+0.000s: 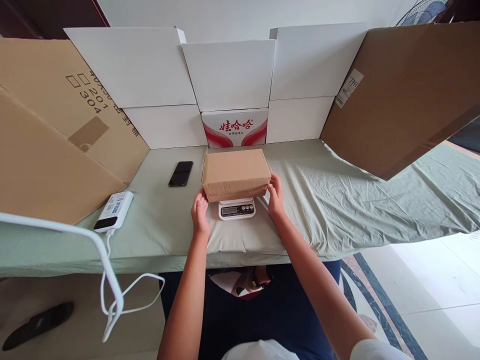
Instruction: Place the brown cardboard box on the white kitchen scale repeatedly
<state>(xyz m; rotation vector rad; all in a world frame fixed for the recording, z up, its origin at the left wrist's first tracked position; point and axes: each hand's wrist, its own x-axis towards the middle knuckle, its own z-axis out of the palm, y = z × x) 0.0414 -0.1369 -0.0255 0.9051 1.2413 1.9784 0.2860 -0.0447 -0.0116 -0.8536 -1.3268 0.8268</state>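
Note:
A closed brown cardboard box [235, 171] rests on a small white digital scale [237, 209] at the middle of the cloth-covered table [337, 210]. My left hand [200, 214] is at the box's lower left corner, fingertips touching its edge. On the other side, my right hand [275, 196] lies against the box's right side with fingers curled onto it. The scale's display faces me; its reading is too small to make out.
A black phone [180, 173] lies left of the box. A white power bank [113, 211] with a white cable [108, 280] sits near the left front edge. White boxes [228, 75] and brown cardboard sheets [405, 95] wall the back and sides.

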